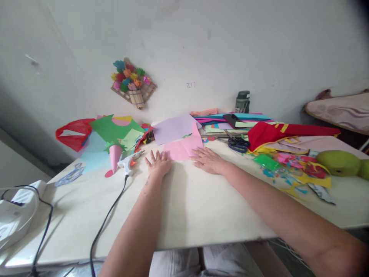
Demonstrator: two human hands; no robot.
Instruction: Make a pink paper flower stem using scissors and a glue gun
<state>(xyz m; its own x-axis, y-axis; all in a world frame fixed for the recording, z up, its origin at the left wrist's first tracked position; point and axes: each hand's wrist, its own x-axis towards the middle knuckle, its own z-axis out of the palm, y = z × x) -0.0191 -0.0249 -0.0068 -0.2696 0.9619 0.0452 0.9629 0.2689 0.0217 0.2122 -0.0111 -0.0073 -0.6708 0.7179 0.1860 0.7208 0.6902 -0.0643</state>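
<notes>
A pink sheet of paper [180,150] lies on the pale table, creased, with one part standing up at its far right. My left hand [159,163] rests flat with fingers spread at the sheet's left edge. On its right edge, my right hand [210,159] lies palm down, fingers stretched out and touching the paper. Neither hand grasps anything. Just left of my left hand is a white glue gun [127,163] with a black cord. A pink paper cone [114,156] with a green fringed top is beside it. Behind the pink sheet lies a lilac sheet [174,129].
Scissors [238,144], a phone [233,120] and stacked coloured paper are at the back right. A red cloth [268,134], paper scraps [300,171] and a green rounded object [334,162] lie right. A power strip [25,207] sits left; a bottle [242,102] stands behind.
</notes>
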